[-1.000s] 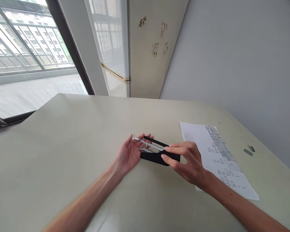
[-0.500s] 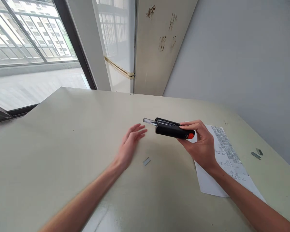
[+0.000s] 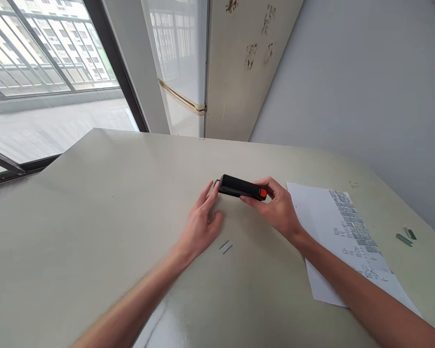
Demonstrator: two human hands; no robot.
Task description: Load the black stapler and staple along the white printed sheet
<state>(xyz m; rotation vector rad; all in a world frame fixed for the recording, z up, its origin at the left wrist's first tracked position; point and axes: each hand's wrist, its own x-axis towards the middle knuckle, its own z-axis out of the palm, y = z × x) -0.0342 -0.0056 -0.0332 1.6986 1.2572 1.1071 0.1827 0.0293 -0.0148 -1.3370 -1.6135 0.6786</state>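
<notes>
A black stapler (image 3: 241,186) with a red piece at its right end is held a little above or on the table; I cannot tell which. My right hand (image 3: 277,205) grips that right end between thumb and fingers. At the other end, a small part of the stapler sticks out. The outstretched fingers of my left hand (image 3: 202,220) reach that end and seem to touch it, with the thumb apart. Just below my left hand, a small strip of staples (image 3: 225,247) lies on the table.
A printed sheet of paper (image 3: 311,205) lies on the pale table (image 3: 130,232), partly under my right forearm. More staple strips (image 3: 405,239) lie at the far right. Beyond the table stand a fridge (image 3: 183,63), a grey wall (image 3: 355,82) and a window (image 3: 47,72).
My right hand has brought the stapler left, lower and turned over. The clear-looking part that stuck out far has gone mostly inside. My left hand has come to the stapler's left end.
</notes>
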